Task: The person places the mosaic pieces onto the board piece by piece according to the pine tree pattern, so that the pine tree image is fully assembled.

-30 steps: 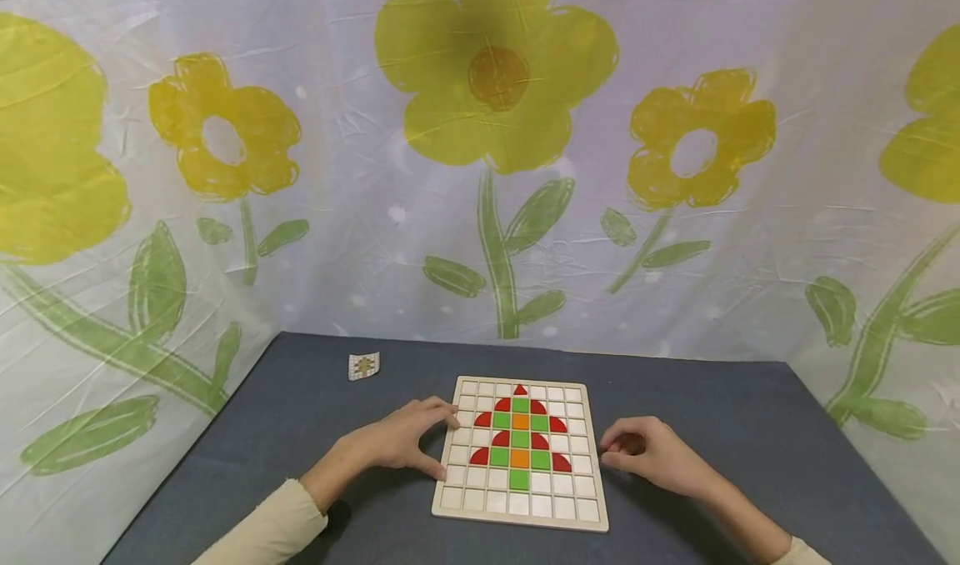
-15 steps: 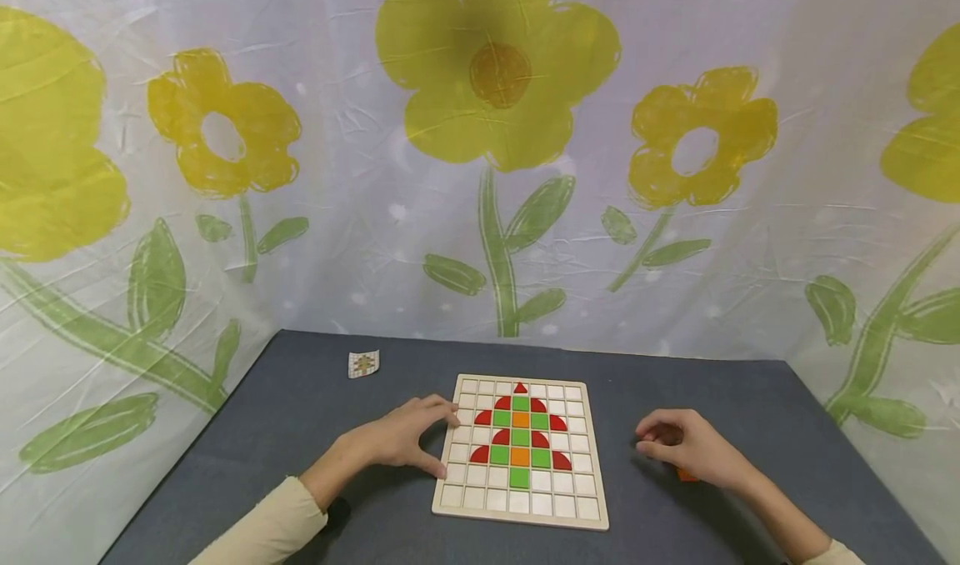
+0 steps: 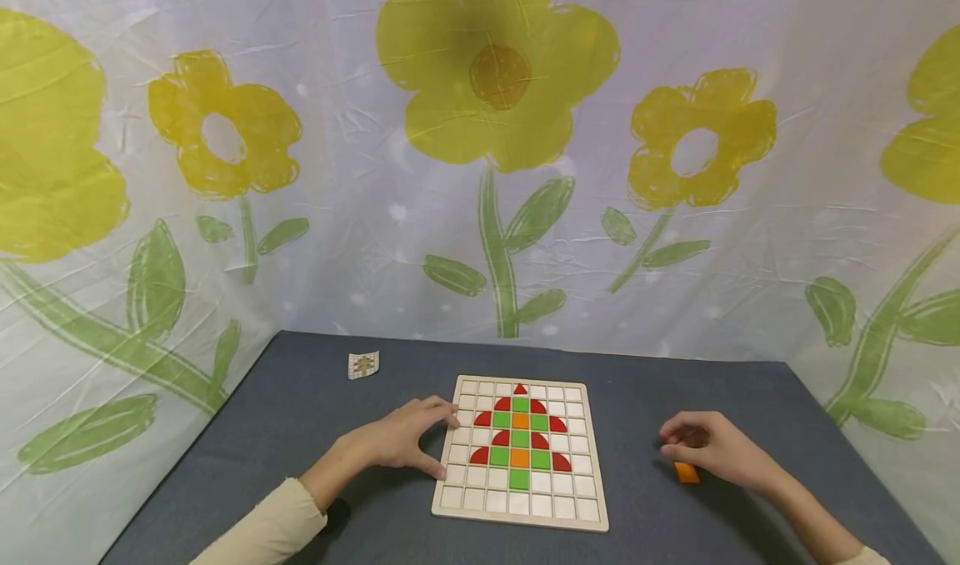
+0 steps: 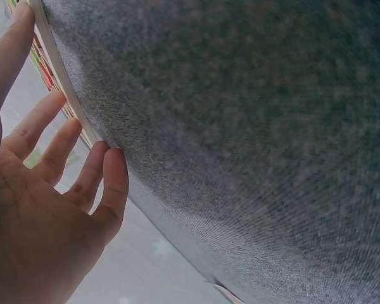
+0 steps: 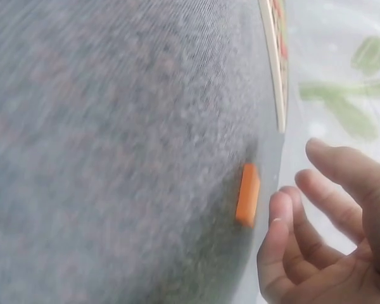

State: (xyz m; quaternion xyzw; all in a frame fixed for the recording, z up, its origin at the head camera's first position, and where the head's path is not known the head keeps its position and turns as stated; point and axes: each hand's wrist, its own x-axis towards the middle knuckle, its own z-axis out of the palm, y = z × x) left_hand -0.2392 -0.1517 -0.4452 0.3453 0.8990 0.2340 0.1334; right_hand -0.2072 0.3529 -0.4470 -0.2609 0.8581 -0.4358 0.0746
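Note:
A square wooden board (image 3: 517, 521) lies on the table, its grid filled with white squares and a tree pattern of red, green and orange tiles. My left hand (image 3: 393, 437) touches the board's left side with spread thumb and fingertips. In the left wrist view, the fingers meet the board's pale edge (image 4: 62, 66). Well to the board's right, my right hand (image 3: 712, 446) hovers with loosely bent fingers and holds nothing. Below it a small orange tile (image 3: 686, 472) lies on the cloth. The right wrist view shows this orange tile (image 5: 247, 196) apart from the fingertips.
A small card (image 3: 363, 365) with a printed pattern lies at the back left of the dark table (image 3: 420, 357). Behind the table hangs a flower-printed curtain (image 3: 337, 215). In the right wrist view the board's edge (image 5: 275, 69) appears at the top.
My right hand has moved right, away from the board's edge, to above the orange tile, which now shows more fully. My left hand and the board have stayed in place.

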